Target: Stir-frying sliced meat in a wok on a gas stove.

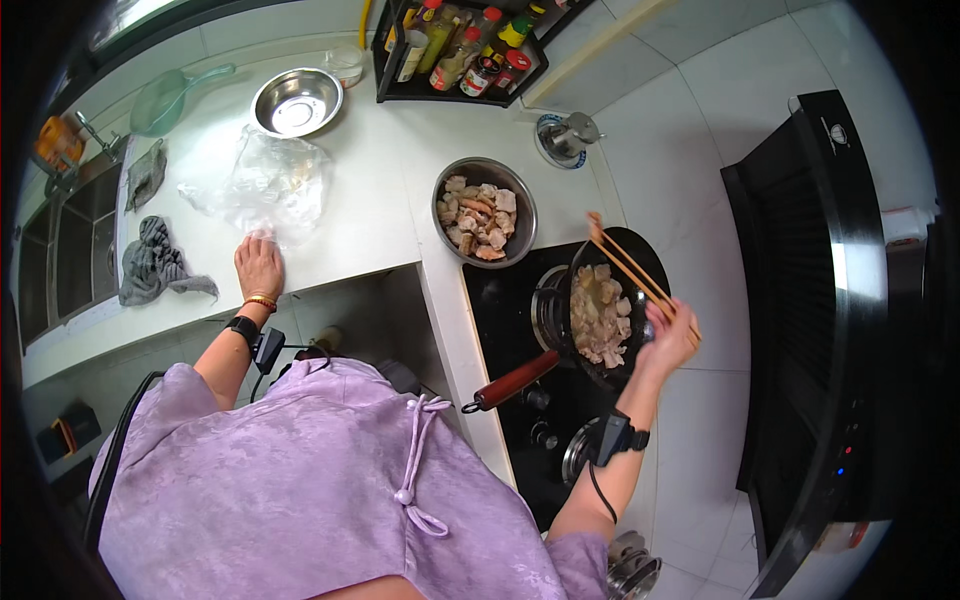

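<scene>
My right hand (670, 343) grips a pair of wooden chopsticks (634, 270) above the far side of a black wok (636, 307). At the chopsticks' tips is a small piece of food (595, 223), above the wok's rim. Pale meat chunks (598, 315) lie in the wok, which sits on the burner, its wooden handle (517, 381) pointing towards me. Beside the stove stands a steel bowl (528, 240) full of meat pieces (480, 214). My left hand (259, 264) rests flat on the worktop, its fingertips at the edge of a crumpled clear plastic bag (281, 184).
A steel basin (298, 103), grey cloths (154, 262) and a green strainer or ladle (161, 101) lie on the counter (375, 195) near the sink (71, 240). A bottle rack (465, 56) and a metal pot on a dish (570, 139) stand behind. The range hood (810, 300) overhangs at right.
</scene>
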Demonstrator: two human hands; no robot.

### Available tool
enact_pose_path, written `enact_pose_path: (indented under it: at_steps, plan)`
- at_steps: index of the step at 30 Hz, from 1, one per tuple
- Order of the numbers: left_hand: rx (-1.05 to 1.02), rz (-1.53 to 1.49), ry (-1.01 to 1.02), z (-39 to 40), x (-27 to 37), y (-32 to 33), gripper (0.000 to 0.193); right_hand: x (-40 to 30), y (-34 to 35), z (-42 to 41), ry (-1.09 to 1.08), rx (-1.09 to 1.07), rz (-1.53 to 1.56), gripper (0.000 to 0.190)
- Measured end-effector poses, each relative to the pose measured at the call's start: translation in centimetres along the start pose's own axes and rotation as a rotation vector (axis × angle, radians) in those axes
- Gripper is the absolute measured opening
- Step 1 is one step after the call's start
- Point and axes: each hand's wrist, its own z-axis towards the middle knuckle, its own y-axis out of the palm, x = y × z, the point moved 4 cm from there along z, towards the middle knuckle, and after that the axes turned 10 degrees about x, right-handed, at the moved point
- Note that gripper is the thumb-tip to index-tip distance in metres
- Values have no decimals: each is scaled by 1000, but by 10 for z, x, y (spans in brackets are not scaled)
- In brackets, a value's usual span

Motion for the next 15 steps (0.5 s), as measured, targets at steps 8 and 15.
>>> enact_pose_path:
  at_steps: [8, 15]
  plan:
    - [-9, -13, -7, -1, -4, 8, 28, 21, 59, -15, 55, -149, 19, 20]
    - [8, 4, 22, 2, 1, 0, 29, 38, -40, 35, -75, 68, -333, 24]
